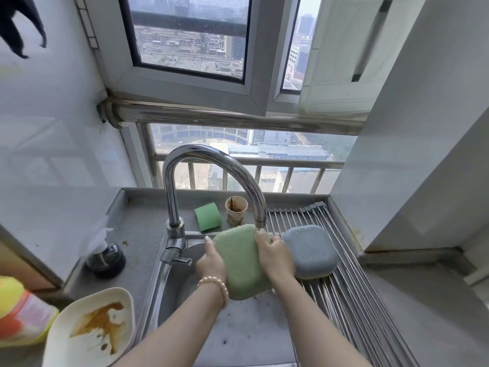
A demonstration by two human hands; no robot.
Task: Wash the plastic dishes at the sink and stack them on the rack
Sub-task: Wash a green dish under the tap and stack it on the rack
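Bright daylight comes in through the window [190, 35] at the back. The white wall [53, 144] on the left shines with pale patches of light. The curved tap [211, 165] has shiny streaks on it. Shadows are soft and faint. Straight lines bend near the edges. The yellow thing [18, 311] at the bottom left looks blurry.
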